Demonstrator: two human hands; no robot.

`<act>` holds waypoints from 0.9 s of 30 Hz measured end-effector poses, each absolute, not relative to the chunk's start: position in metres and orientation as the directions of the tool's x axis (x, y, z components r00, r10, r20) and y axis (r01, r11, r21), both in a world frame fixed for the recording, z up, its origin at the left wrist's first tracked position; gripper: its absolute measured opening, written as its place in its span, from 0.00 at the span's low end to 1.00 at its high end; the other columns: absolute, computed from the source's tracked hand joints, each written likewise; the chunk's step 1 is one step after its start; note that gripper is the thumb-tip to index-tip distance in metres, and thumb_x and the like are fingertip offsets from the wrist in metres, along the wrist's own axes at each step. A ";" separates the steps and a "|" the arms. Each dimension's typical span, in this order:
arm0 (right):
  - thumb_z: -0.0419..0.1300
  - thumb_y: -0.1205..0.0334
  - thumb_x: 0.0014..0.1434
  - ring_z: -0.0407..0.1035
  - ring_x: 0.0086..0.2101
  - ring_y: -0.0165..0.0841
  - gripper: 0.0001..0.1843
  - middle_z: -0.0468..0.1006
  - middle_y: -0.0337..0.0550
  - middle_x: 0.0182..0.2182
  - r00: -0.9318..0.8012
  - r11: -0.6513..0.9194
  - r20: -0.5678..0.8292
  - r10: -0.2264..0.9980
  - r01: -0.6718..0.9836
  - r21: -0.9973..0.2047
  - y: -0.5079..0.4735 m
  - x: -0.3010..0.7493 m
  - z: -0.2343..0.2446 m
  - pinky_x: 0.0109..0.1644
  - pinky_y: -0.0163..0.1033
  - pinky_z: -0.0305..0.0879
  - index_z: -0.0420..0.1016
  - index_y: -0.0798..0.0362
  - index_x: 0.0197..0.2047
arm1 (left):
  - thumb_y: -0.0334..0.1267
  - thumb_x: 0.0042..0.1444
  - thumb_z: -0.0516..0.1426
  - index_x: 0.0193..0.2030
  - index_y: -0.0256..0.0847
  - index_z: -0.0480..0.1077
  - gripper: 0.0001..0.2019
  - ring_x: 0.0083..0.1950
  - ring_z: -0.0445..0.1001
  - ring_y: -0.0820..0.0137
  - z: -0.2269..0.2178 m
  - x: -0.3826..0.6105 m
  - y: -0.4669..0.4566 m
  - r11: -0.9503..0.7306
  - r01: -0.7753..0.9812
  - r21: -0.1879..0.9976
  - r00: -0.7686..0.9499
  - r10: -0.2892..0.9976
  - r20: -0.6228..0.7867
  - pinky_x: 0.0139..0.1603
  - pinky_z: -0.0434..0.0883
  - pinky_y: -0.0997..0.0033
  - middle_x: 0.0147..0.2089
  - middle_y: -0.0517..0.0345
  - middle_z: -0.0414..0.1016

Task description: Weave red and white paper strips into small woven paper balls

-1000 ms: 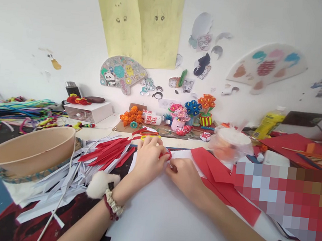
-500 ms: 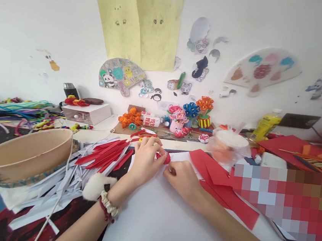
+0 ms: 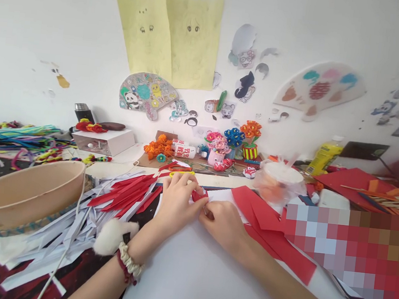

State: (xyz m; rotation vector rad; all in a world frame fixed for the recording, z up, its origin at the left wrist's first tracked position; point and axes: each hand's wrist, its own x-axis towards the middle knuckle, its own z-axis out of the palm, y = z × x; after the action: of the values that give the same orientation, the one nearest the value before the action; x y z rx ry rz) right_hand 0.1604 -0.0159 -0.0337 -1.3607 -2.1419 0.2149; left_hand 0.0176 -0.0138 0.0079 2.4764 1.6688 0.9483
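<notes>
My left hand [image 3: 178,202] is closed around a small red-and-white folded paper piece [image 3: 199,196], which shows past its fingertips. Beside it, my right hand [image 3: 225,226] is in a pinch, its fingertips right at the lower edge of the piece. What lies between the right fingers is too small and covered to make out. Both hands are over a large white sheet [image 3: 215,275]. Just behind the left fingers lies a yellow-handled tool [image 3: 183,172], partly hidden.
Red paper strips [image 3: 127,192] and white strips [image 3: 64,244] are heaped left, by a beige basin [image 3: 28,186]. Red paper sheets [image 3: 275,243] and a lidded plastic cup [image 3: 282,177] are at right. Small red-and-white paper balls [image 3: 223,165] and flower pots sit along the wall.
The view has shifted slightly. Both hands keep close together at the red-and-white piece; the left thumb has come down nearer the right fingertips, and the piece appears turned a little.
</notes>
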 end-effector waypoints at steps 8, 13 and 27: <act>0.54 0.54 0.60 0.52 0.17 0.24 0.24 0.60 0.34 0.12 -0.310 0.461 0.341 0.888 0.620 -0.635 -0.011 0.169 -0.022 0.23 0.33 0.44 0.64 0.55 0.15 | 0.31 0.54 0.59 0.29 0.40 0.69 0.04 0.51 0.68 0.61 0.007 0.005 -0.002 -0.494 0.706 0.507 0.277 0.852 0.444 0.52 0.60 0.58 0.45 0.56 0.73; 0.56 0.60 0.59 0.59 0.21 0.26 0.10 0.75 0.38 0.26 -0.111 0.482 0.527 0.843 0.593 -0.645 -0.001 0.188 -0.009 0.27 0.33 0.54 0.75 0.53 0.30 | 0.27 0.54 0.57 0.28 0.40 0.66 0.07 0.49 0.70 0.63 0.008 -0.003 0.002 -0.575 0.588 0.570 0.354 0.816 0.458 0.52 0.63 0.61 0.44 0.57 0.74; 0.61 0.56 0.59 0.64 0.28 0.27 0.08 0.73 0.39 0.35 -0.427 0.593 0.421 0.801 0.468 -0.655 0.007 0.192 -0.017 0.31 0.33 0.59 0.74 0.50 0.38 | 0.25 0.51 0.54 0.30 0.41 0.65 0.07 0.44 0.71 0.66 0.008 0.000 -0.001 -0.620 0.494 0.610 0.453 0.782 0.429 0.48 0.66 0.64 0.42 0.57 0.76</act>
State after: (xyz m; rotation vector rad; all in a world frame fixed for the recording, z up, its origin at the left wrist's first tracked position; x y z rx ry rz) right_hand 0.1920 0.0073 -0.0167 -1.0015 -2.0904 0.5824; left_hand 0.0004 -0.0011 0.0080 2.3092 1.0746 0.9867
